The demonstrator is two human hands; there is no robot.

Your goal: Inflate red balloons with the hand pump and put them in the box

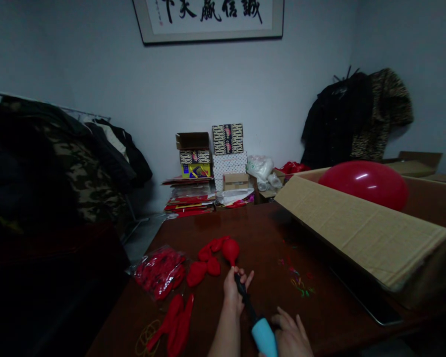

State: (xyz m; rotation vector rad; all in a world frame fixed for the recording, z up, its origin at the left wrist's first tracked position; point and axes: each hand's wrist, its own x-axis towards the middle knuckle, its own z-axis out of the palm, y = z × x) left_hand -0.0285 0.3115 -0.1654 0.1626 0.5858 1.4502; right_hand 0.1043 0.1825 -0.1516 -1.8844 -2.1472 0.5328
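Note:
My left hand (233,290) is closed around the neck of a small, partly inflated red balloon (231,249) at the tip of a balloon pump. The pump has a black tube (250,306) and a light blue barrel (264,337), and slants down toward me. Against the barrel's right side lies my right hand (293,333), its fingers loose and its thumb tip at the barrel's left edge; the picture's bottom edge cuts off its grip. Several limp red balloons (197,272) lie left of my left hand, with longer limp ones (178,325) nearer me.
A clear bag of red balloons (159,271) lies on the brown table (260,225). Yellow rubber bands (147,338) sit front left, coloured ones (301,287) right. An open cardboard box (357,230) with a big red balloon (366,184) stands right, a phone-like dark slab (367,297) beside it.

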